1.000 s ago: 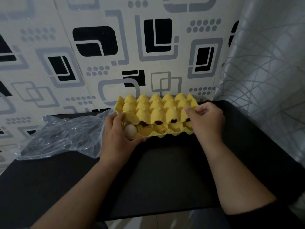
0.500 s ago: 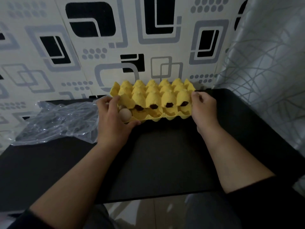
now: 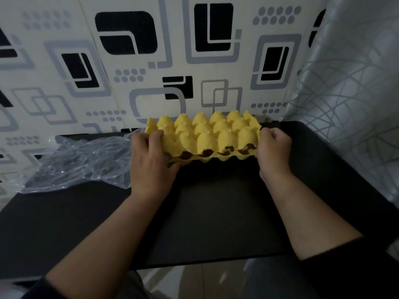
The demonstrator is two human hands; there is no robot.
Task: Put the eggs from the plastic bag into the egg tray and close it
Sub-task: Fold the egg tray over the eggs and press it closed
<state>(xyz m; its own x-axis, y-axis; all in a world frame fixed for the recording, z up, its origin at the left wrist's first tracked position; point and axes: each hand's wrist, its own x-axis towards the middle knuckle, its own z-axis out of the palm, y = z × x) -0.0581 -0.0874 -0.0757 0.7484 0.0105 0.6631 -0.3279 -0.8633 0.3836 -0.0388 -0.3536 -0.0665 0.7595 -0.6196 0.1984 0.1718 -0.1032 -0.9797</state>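
Head view shows my left hand (image 3: 151, 162) clamped on the left end of the yellow egg tray (image 3: 205, 137) and my right hand (image 3: 273, 149) gripping its right end — lid nearly down. Tray rests on the black tabletop (image 3: 216, 212) — crumpled plastic bag (image 3: 82, 160) lies just left.

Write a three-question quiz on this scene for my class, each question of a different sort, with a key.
1. True or false: the tray lid is lowered almost onto its base.
2. The bag lies on which side of the tray? A the person's left, B the person's right.
3. Fill in: the left hand and right hand grip the tray's two ____.
Key: 1 true; 2 A; 3 ends.
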